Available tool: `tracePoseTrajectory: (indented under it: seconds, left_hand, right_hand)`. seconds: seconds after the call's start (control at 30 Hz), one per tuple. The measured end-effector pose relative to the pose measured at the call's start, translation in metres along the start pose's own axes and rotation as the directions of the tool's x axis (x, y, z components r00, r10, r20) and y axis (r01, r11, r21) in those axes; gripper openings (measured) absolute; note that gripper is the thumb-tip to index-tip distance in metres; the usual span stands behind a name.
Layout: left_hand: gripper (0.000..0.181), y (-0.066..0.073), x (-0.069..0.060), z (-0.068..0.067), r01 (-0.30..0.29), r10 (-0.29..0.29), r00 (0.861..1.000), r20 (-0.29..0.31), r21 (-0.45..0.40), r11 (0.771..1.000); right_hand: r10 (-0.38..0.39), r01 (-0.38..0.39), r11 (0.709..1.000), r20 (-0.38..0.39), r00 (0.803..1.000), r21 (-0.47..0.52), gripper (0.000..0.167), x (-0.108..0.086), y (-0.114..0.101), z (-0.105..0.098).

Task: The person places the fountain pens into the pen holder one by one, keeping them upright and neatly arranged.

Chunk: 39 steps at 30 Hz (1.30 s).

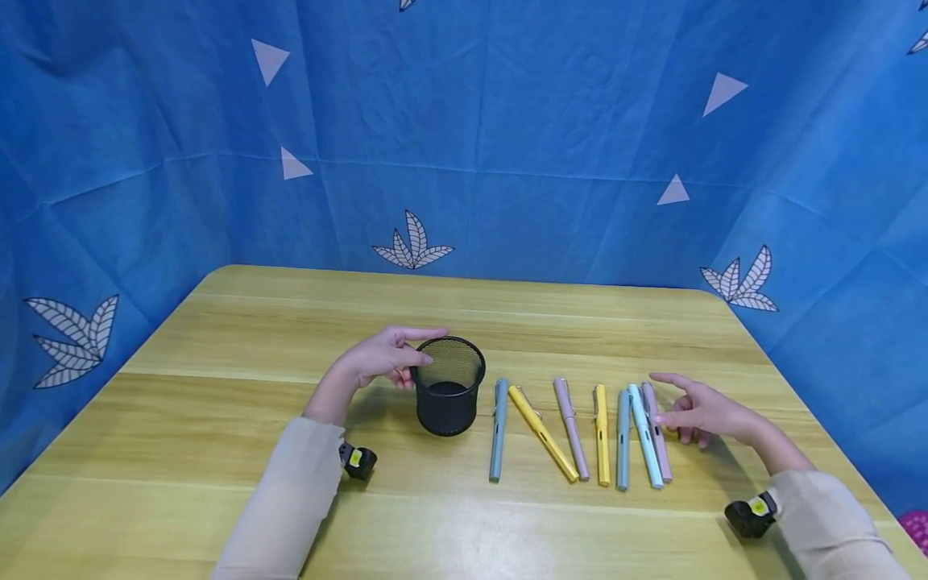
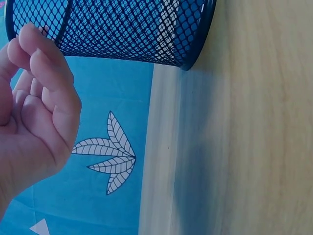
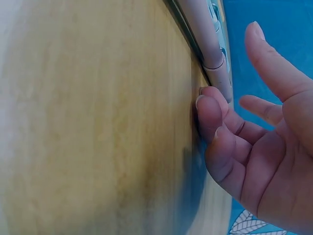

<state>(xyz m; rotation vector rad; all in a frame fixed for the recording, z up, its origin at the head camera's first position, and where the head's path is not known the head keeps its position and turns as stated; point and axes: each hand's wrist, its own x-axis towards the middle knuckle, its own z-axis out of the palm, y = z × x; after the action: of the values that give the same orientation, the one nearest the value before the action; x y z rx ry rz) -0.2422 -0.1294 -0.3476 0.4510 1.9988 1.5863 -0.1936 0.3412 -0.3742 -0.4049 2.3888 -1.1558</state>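
A black mesh pen holder (image 1: 445,412) stands upright on the table. My left hand (image 1: 379,354) grips its left rim, index finger along the far edge and thumb over the near side; in the left wrist view the other fingers curl by the mesh wall (image 2: 122,32). My right hand (image 1: 706,409) hovers beside the rightmost lilac pen (image 1: 656,435), thumb apart from the loosely bent fingers, nothing held. Against that pen lies a light blue pen (image 1: 645,439). Whether the right fingertips (image 3: 210,112) touch the lilac pen (image 3: 203,34) is hard to tell.
Left of these lie a grey-blue pen (image 1: 623,443), a yellow pen (image 1: 602,435), a lilac pen (image 1: 571,427), a slanted yellow pen (image 1: 542,433) and another grey-blue pen (image 1: 498,431). A blue patterned cloth (image 1: 464,121) hangs behind the wooden table (image 1: 435,524).
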Motion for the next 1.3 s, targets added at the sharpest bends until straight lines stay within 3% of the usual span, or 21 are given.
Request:
tracePoseTrajectory:
  seconds: [1.07,1.3]
  left_hand:
    - [0.055,0.003,-0.004,0.002,-0.005,0.005,1.0,-0.008,0.001,1.0]
    - [0.052,0.003,-0.003,0.003,0.005,-0.005,1.0,-0.022,0.009,1.0]
  right_hand:
    - [0.047,-0.046,0.997,0.01,0.999,-0.062,0.078,0.012,0.001,0.0]
    - [0.025,-0.024,0.997,0.016,1.0,-0.073,0.075,0.014,0.002,-0.001]
